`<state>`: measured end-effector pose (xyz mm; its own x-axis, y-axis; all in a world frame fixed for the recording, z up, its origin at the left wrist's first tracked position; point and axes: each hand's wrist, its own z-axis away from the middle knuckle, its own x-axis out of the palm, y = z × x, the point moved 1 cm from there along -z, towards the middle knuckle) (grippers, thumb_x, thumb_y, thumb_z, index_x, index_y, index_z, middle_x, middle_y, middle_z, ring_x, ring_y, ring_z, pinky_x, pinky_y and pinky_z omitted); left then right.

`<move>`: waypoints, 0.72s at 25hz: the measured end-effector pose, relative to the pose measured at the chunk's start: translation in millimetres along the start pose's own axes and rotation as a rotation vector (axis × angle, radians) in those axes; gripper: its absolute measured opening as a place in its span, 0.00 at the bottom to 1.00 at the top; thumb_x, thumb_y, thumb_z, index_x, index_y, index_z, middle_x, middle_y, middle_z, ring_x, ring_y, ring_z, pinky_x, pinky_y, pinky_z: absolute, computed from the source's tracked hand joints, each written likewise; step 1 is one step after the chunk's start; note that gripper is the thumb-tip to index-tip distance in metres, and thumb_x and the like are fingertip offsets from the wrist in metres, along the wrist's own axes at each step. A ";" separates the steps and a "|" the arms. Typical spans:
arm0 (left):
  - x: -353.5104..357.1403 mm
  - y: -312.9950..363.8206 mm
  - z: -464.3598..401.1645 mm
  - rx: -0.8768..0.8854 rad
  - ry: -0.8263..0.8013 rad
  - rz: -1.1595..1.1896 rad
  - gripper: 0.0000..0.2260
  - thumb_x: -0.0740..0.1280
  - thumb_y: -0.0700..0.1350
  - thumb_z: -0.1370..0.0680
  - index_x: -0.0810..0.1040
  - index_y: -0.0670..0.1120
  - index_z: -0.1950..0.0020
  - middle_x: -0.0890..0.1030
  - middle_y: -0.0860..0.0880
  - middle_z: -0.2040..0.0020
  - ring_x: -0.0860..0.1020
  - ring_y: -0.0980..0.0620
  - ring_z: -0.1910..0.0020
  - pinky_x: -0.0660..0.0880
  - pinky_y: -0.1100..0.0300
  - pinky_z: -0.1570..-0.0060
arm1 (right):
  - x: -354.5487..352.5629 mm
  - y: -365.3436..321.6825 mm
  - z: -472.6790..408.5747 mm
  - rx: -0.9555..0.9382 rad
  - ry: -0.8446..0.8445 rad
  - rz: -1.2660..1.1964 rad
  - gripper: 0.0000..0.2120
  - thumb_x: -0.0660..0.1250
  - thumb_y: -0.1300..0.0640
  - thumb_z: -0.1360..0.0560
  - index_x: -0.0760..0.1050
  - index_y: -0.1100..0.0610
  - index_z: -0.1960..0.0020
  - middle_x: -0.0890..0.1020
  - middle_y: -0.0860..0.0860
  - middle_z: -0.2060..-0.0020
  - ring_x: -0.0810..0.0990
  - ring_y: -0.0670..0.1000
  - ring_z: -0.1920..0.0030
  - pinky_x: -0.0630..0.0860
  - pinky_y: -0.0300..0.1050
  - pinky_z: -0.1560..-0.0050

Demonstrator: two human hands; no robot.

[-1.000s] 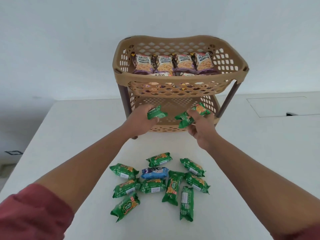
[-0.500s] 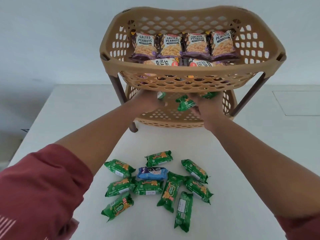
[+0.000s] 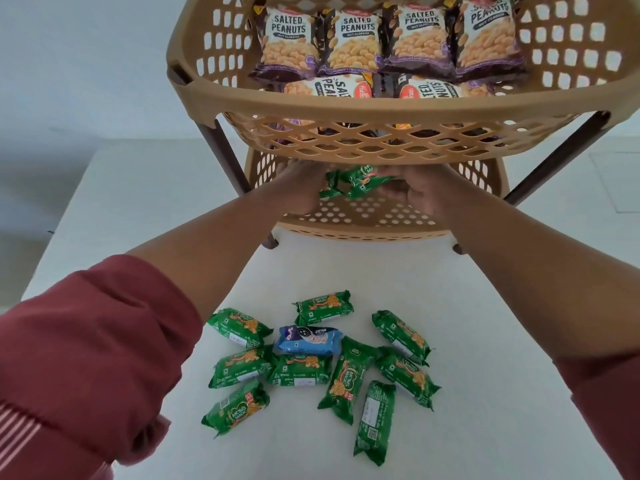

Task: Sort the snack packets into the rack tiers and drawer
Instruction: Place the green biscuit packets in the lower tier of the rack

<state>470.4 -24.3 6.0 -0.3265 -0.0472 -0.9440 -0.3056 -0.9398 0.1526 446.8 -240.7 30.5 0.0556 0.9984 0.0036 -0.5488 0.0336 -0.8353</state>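
A tan plastic rack stands on the white table. Its top tier [image 3: 381, 102] holds several salted peanut packets [image 3: 289, 43]. Both my hands reach into the lower tier [image 3: 363, 233], under the top basket. My left hand [image 3: 298, 188] grips a green biscuit packet [image 3: 330, 187]. My right hand [image 3: 415, 192] grips other green biscuit packets [image 3: 363, 180]. Their fingertips are partly hidden by the top tier's front wall. On the table in front lie several green biscuit packets [image 3: 341, 375] and one blue biscuit packet [image 3: 308, 339].
Dark brown legs [image 3: 225, 150] carry the rack's tiers at the corners. The white table [image 3: 485, 306] extends left and right of the rack. A plain pale wall lies behind. No drawer is visible in this view.
Both hands have moved forward with their green packets, from in front of the rack into the lower tier. The camera has come closer and lower to the rack.
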 end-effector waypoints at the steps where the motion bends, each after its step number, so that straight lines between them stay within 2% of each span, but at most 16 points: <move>1: 1.1 -1.0 -0.6 0.003 0.039 0.007 0.37 0.72 0.33 0.28 0.63 0.51 0.22 0.68 0.43 0.24 0.63 0.37 0.24 0.63 0.39 0.28 | -0.9 2.0 -2.1 0.021 -0.008 0.051 0.15 0.76 0.65 0.26 0.80 0.59 0.41 0.85 0.57 0.43 0.85 0.56 0.44 0.85 0.50 0.48; 5: 2.8 -2.0 -1.8 -0.021 0.045 0.022 0.30 0.76 0.37 0.29 0.72 0.47 0.28 0.74 0.44 0.31 0.71 0.38 0.32 0.72 0.42 0.35 | -5.7 10.7 -12.0 0.056 0.051 0.501 0.27 0.80 0.58 0.30 0.74 0.57 0.34 0.79 0.55 0.39 0.79 0.54 0.41 0.81 0.47 0.49; 7: 2.5 -4.9 -2.2 -0.048 -0.008 0.061 0.25 0.73 0.35 0.27 0.75 0.46 0.31 0.77 0.46 0.39 0.76 0.43 0.41 0.77 0.49 0.46 | -8.2 10.1 -17.5 0.017 0.024 0.693 0.33 0.80 0.52 0.30 0.71 0.57 0.30 0.78 0.57 0.36 0.76 0.53 0.43 0.76 0.45 0.54; 9: 1.3 -7.9 -2.2 -0.060 -0.035 0.082 0.24 0.70 0.32 0.26 0.76 0.46 0.31 0.77 0.49 0.46 0.77 0.50 0.54 0.75 0.58 0.61 | -12.5 6.2 -22.4 -0.011 -0.032 0.874 0.34 0.78 0.49 0.28 0.69 0.58 0.27 0.77 0.58 0.35 0.73 0.54 0.46 0.71 0.46 0.52; 11: 0.0 -10.0 -1.5 -0.041 -0.006 0.077 0.24 0.70 0.31 0.26 0.76 0.47 0.32 0.75 0.51 0.49 0.73 0.55 0.60 0.69 0.63 0.68 | -17.4 1.3 -26.4 -0.009 -0.075 1.008 0.29 0.77 0.51 0.27 0.71 0.58 0.30 0.79 0.55 0.42 0.75 0.53 0.50 0.69 0.49 0.49; 12: 0.3 -10.6 -1.1 -0.031 0.020 0.074 0.24 0.70 0.30 0.26 0.77 0.47 0.33 0.75 0.51 0.49 0.73 0.55 0.61 0.68 0.64 0.69 | -19.8 -0.6 -27.2 -0.009 -0.087 1.073 0.26 0.76 0.53 0.26 0.73 0.58 0.32 0.80 0.54 0.47 0.76 0.52 0.53 0.70 0.49 0.49; 14: 1.7 -10.5 -1.8 -0.016 0.074 0.069 0.25 0.71 0.30 0.27 0.77 0.47 0.33 0.78 0.48 0.46 0.73 0.51 0.58 0.67 0.65 0.69 | -24.3 -1.1 -28.9 -0.043 -0.105 1.226 0.21 0.76 0.57 0.26 0.74 0.56 0.36 0.81 0.54 0.48 0.78 0.53 0.54 0.76 0.50 0.50; 16: 5.0 -8.5 -3.6 -0.012 0.123 0.077 0.25 0.72 0.30 0.27 0.76 0.47 0.33 0.79 0.46 0.42 0.74 0.49 0.55 0.70 0.63 0.65 | -26.8 4.2 -28.4 -0.127 -0.128 1.349 0.25 0.78 0.58 0.29 0.75 0.53 0.35 0.82 0.54 0.45 0.79 0.54 0.51 0.76 0.50 0.55; 18: 7.2 -6.7 -5.5 -0.024 0.179 0.084 0.24 0.72 0.32 0.25 0.75 0.48 0.32 0.80 0.45 0.39 0.77 0.47 0.51 0.73 0.59 0.60 | -27.4 10.4 -27.8 -0.202 -0.101 1.397 0.30 0.81 0.55 0.32 0.75 0.52 0.33 0.82 0.53 0.43 0.78 0.55 0.49 0.75 0.49 0.55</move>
<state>475.0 -20.2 -3.5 -0.1853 -0.1827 -0.9656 -0.2619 -0.9379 0.2277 462.7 -269.0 6.4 -0.4897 0.2026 -0.8480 0.0263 -0.9687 -0.2467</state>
